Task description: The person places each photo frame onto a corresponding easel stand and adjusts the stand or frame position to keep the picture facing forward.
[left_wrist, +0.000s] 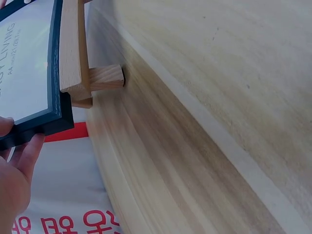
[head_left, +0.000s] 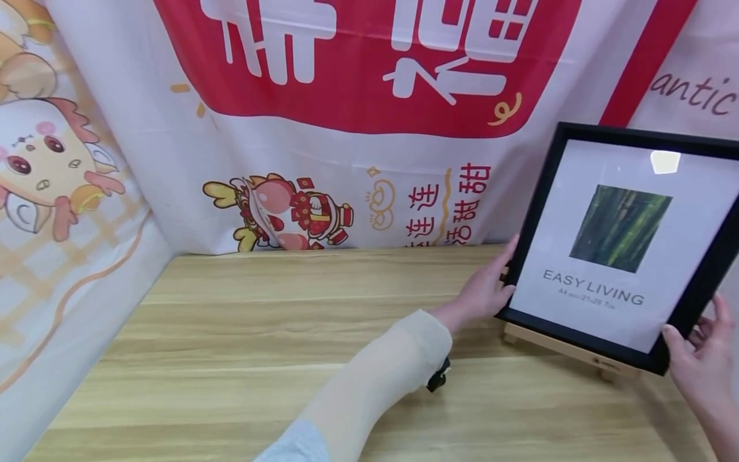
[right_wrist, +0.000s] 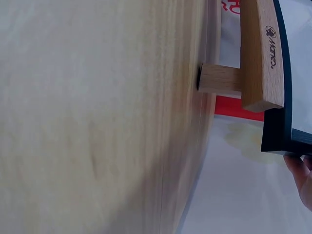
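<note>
A black picture frame (head_left: 629, 250) stands tilted back on the ledge of a small wooden easel (head_left: 568, 344) at the right of the head view. Behind its glass is a white sheet with a green picture and the words "EASY LIVING". My left hand (head_left: 482, 289) grips the frame's left edge, its thumb at the front. At the lower right corner, my right hand (head_left: 701, 353) holds the other edge between thumb and fingers. In the right wrist view, the easel ledge (right_wrist: 263, 58) bears a printed logo, with the frame's black corner (right_wrist: 278, 131) jutting past it.
The easel stands on a wood-grain table (head_left: 277, 340). Behind the table hangs a white and red printed cloth (head_left: 358, 77), close to the frame's back. Another printed cloth (head_left: 63, 212) borders the left side. A dark object (head_left: 439, 377) shows under the left forearm.
</note>
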Demonstrator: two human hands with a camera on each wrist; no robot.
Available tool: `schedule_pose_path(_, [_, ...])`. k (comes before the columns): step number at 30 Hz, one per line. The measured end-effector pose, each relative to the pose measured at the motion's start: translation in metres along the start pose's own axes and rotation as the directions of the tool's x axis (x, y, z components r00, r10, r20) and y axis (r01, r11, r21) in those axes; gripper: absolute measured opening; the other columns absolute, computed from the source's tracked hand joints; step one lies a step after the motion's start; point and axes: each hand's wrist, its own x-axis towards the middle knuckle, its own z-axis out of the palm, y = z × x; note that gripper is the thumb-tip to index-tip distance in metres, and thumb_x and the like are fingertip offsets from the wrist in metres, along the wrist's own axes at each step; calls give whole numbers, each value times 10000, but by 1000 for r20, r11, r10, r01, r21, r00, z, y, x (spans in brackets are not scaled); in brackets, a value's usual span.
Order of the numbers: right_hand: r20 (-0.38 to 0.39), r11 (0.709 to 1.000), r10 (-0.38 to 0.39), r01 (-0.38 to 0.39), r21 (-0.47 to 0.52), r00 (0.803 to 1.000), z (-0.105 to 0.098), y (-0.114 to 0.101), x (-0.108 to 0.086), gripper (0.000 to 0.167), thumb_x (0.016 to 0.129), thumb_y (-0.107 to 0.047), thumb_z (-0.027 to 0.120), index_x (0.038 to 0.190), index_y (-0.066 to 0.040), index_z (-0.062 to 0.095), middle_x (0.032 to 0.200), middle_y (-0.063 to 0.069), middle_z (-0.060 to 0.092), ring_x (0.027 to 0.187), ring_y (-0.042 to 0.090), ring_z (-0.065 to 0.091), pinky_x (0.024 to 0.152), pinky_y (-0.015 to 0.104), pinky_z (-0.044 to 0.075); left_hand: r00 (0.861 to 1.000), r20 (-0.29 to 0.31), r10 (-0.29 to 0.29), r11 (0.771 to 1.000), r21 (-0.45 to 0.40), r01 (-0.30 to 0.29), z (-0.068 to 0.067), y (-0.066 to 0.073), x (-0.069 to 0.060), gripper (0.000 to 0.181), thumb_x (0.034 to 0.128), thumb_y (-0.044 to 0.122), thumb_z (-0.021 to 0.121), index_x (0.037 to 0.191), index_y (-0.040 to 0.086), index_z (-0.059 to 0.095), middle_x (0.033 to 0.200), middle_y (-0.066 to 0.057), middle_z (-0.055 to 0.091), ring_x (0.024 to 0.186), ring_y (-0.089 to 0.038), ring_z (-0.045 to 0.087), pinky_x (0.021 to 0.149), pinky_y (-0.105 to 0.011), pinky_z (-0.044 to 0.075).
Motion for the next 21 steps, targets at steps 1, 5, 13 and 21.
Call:
schedule_pose_path(1, [2,1000,2,-1,-7,1000,-1,0,0,762,860,174,493,1513,-129,243,1014,-172,461,864,-68,480,781,3,369,1000,-2,2,1000,2,-2,0,1,-1,947,937,46,626,1562,327,-27,1592,110,154,1262,-71,466,960,-138,403])
schedule_pose_path(5, [19,999,36,-35,-26,999,-4,1,1,760,879,153,501,1521,-151,229,1018,-184,453,860,-92,476,761,-4,367,1000,-14,4,1000,1,-4,1,2,-3,910,946,61,617,1569,317,5,1589,94,193,1251,-70,476,967,-150,406])
schedule_pose_path(13, [114,991,115,-106,-87,987,-11,5,-13,767,953,1,520,1560,-280,144,1333,4,423,1077,-8,469,798,13,374,1000,-9,15,984,-177,-16,13,-12,-20,878,921,12,638,1572,276,111,1449,-26,444,1145,-90,535,876,-154,473])
schedule_pose_path(21, [271,972,210,-171,-160,939,-15,6,-41,935,932,-62,622,1548,-385,-2,1567,253,69,1297,541,281,686,22,403,999,18,-34,977,-211,37,30,-22,-42,1111,808,-37,752,1560,365,40,1500,-19,369,1155,-110,521,792,-141,498])
